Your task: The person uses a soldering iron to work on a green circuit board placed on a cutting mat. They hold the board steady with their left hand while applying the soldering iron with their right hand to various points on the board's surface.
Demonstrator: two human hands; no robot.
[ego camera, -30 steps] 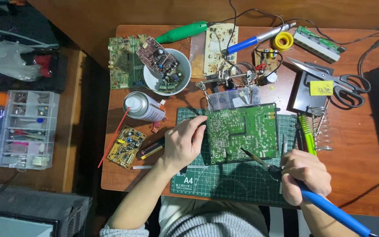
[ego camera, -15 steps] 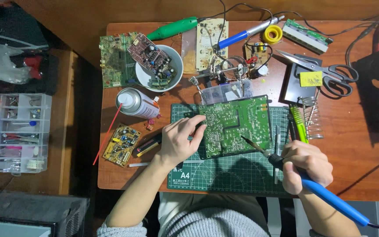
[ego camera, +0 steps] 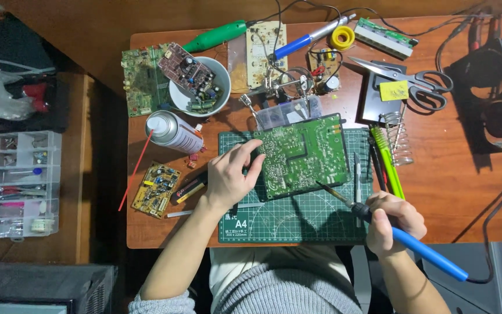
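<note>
Steadying one green circuit board [ego camera: 304, 154], left hand [ego camera: 228, 180]; right hand [ego camera: 393, 224] gripping one soldering iron [ego camera: 402, 238].

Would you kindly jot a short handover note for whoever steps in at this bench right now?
Left hand: flat on the left edge of the green circuit board, steadying it on the cutting mat.
Right hand: grips the blue soldering iron; its tip sits at the board's lower right edge.
Nearby: spray can left of the mat, bowl with a small board behind it, iron stand and scissors to the right.
Done: board laid solder side up and held.
Left: which joints are finished cannot be told; check them before continuing.
</note>
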